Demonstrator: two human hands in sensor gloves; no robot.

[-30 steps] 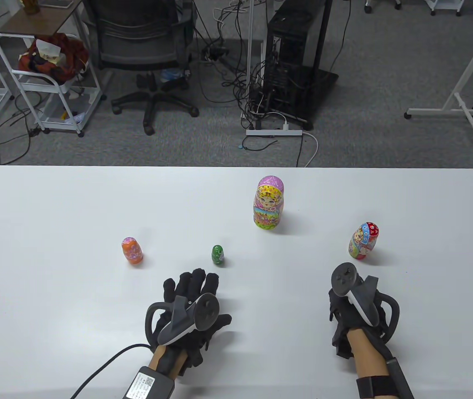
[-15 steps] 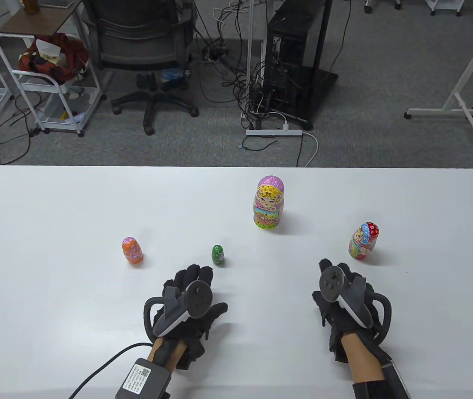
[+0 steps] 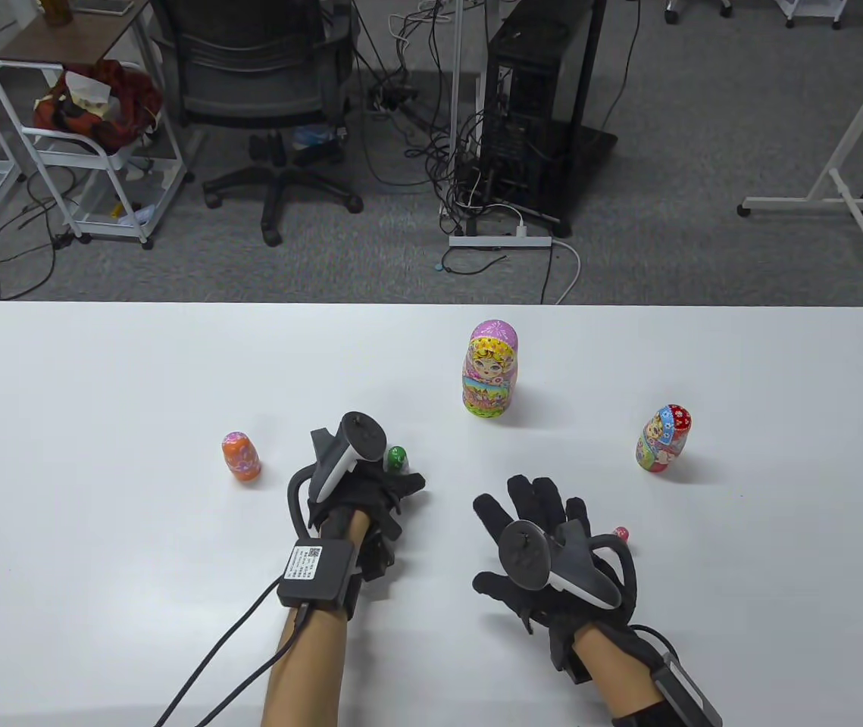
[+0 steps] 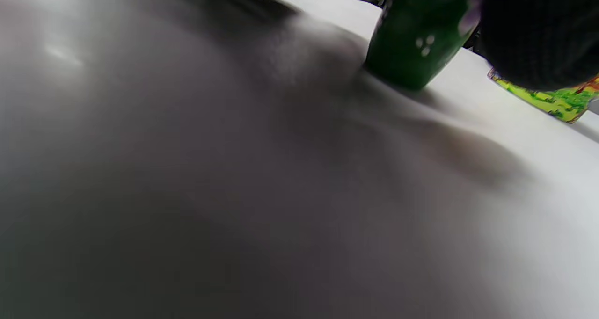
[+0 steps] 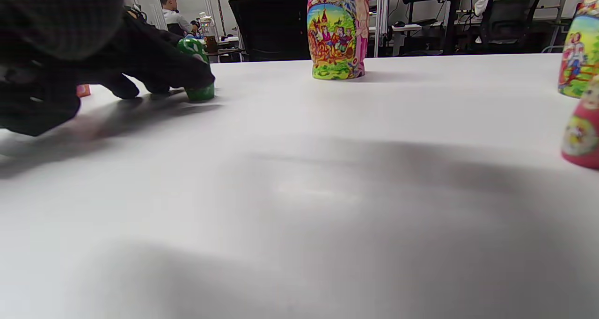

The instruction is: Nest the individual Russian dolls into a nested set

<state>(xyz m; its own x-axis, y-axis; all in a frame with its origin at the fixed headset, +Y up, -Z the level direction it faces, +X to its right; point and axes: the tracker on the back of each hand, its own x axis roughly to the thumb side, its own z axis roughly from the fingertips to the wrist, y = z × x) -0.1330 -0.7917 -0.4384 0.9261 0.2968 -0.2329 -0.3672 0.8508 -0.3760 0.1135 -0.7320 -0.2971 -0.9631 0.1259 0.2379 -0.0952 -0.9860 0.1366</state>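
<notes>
Five painted dolls stand apart on the white table [image 3: 98, 379]. The large pink doll [image 3: 492, 371] is at the centre back and the red-and-blue doll [image 3: 663, 439] at the right. The orange doll [image 3: 241, 457] is at the left. A tiny red doll [image 3: 620, 535] stands beside my right hand. My left hand [image 3: 399, 471] reaches over the small green doll [image 3: 396, 457] and its fingers grip it; the doll stands on the table in the left wrist view [image 4: 416, 38] and the right wrist view [image 5: 200, 92]. My right hand [image 3: 514, 522] hovers palm down with fingers spread, empty.
The right wrist view shows the large doll [image 5: 336, 38] straight ahead, the red-and-blue doll [image 5: 578, 61] and the tiny red doll [image 5: 582, 132] at the right edge. Beyond the table's far edge are an office chair [image 3: 264, 76], a computer tower [image 3: 537, 113] and cables.
My left hand moved forward and closed its fingers on the green doll. My right hand moved left and spread its fingers, which uncovered the tiny red doll.
</notes>
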